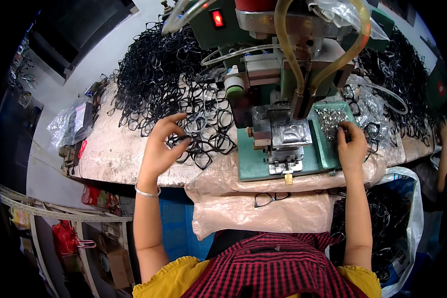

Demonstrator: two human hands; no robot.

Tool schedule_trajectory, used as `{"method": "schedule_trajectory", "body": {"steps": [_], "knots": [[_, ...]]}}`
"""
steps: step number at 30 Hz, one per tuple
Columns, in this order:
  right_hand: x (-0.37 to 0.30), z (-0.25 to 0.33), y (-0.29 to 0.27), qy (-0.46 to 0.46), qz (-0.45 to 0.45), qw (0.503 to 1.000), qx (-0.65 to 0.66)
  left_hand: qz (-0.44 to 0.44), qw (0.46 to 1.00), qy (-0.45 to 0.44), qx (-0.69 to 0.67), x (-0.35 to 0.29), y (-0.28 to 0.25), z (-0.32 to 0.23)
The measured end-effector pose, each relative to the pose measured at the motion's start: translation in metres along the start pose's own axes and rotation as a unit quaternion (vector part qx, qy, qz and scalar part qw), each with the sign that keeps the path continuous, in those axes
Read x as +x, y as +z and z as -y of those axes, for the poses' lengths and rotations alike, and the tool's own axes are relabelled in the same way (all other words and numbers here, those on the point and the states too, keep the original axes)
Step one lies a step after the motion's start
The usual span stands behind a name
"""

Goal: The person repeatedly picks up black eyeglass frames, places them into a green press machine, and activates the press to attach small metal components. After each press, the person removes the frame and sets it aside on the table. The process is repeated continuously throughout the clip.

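My left hand [163,146] reaches over the loose black eyeglass frames [202,160] on the table, left of the press. Its thumb and fingers are curved but apart, and nothing shows between them. At the green tray [330,160] on the machine's right side, my right hand [352,146] has its fingertips bent together at the heap of small silvery metal parts [331,121]. What those fingers pinch, if anything, is too small to tell. Between my hands stands the green press [253,166], with a metal fixture [289,134] on its base. No eyeglass frame can be made out on the fixture.
Large piles of black frames [154,59] rise behind on both sides. A single frame [271,199] lies on the pinkish sheet [263,218] at the table edge. Yellowish hoses [281,44] hang above the fixture. A white sack [414,198] of dark frames stands at right.
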State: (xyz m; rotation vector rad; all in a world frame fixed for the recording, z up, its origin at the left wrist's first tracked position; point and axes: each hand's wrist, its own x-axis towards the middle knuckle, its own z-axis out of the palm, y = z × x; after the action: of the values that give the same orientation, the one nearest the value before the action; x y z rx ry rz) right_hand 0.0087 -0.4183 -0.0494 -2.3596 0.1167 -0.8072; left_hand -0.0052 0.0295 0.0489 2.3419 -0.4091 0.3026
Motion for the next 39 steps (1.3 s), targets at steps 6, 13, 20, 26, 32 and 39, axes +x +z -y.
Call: {"method": "schedule_trajectory", "body": {"steps": [6,13,20,26,32,39], "knots": [[-0.011,0.003,0.005,-0.01,-0.065,0.997,0.046,-0.069,0.644,-0.049,-0.76,-0.038,0.084,-0.068],[0.006,-0.002,-0.004,0.044,-0.064,0.991,0.106,0.209,0.543,-0.226,-0.781,-0.013,0.15,-0.142],[0.003,0.002,-0.012,0.087,-0.027,0.994,0.061,0.101,0.546,-0.298,-0.777,-0.008,0.152,-0.165],[0.035,0.021,0.028,-0.121,0.008,0.993,0.001,0.114,0.554,-0.271,-0.779,-0.003,0.156,-0.158],[0.023,0.014,0.048,-0.135,0.052,0.966,-0.213,0.116,0.642,-0.249,-0.715,-0.049,0.134,-0.126],[-0.019,-0.04,-0.002,0.254,-0.059,0.863,0.433,-0.24,0.901,-0.199,-0.303,-0.092,0.054,-0.043]]}}
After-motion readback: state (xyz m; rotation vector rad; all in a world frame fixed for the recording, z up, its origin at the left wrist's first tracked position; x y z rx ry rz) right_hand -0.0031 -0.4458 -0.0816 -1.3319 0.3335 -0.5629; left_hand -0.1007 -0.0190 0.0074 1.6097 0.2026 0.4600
